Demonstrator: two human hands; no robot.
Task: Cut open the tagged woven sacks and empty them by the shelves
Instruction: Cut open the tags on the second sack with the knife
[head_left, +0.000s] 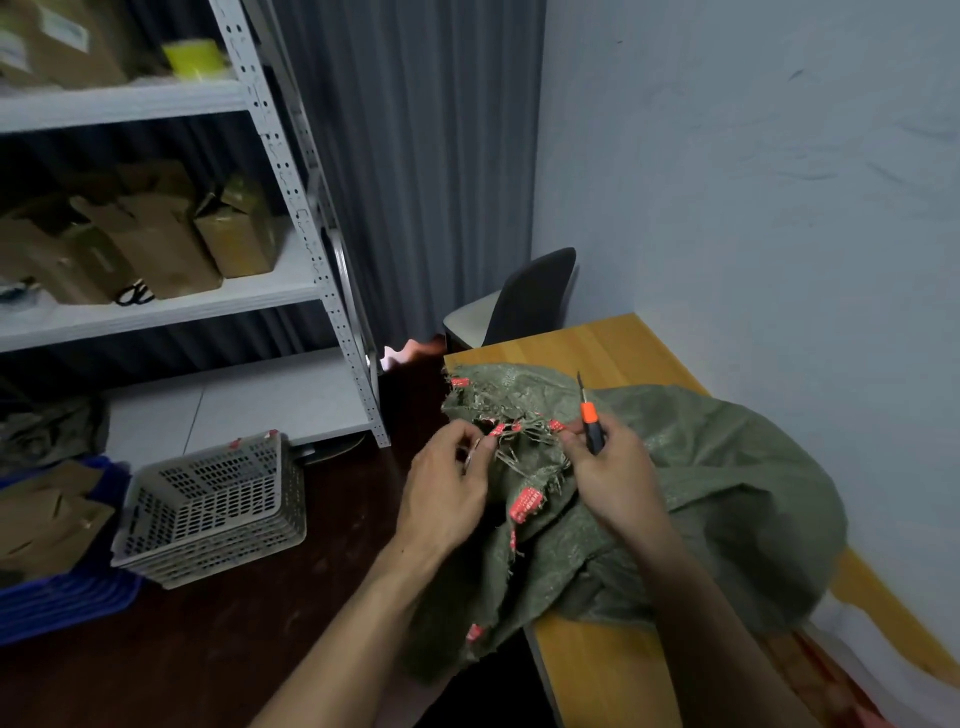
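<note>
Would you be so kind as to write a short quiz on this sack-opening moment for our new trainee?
1. True or false: the right hand grips an orange-and-black knife.
2. The left hand: A) hangs idle, off the sack; B) pinches the frayed, red-tagged edge of the sack; C) grips the knife.
3. What does the green sack lie on?

Key: 1 true. 2 B. 3 the wooden table.
</note>
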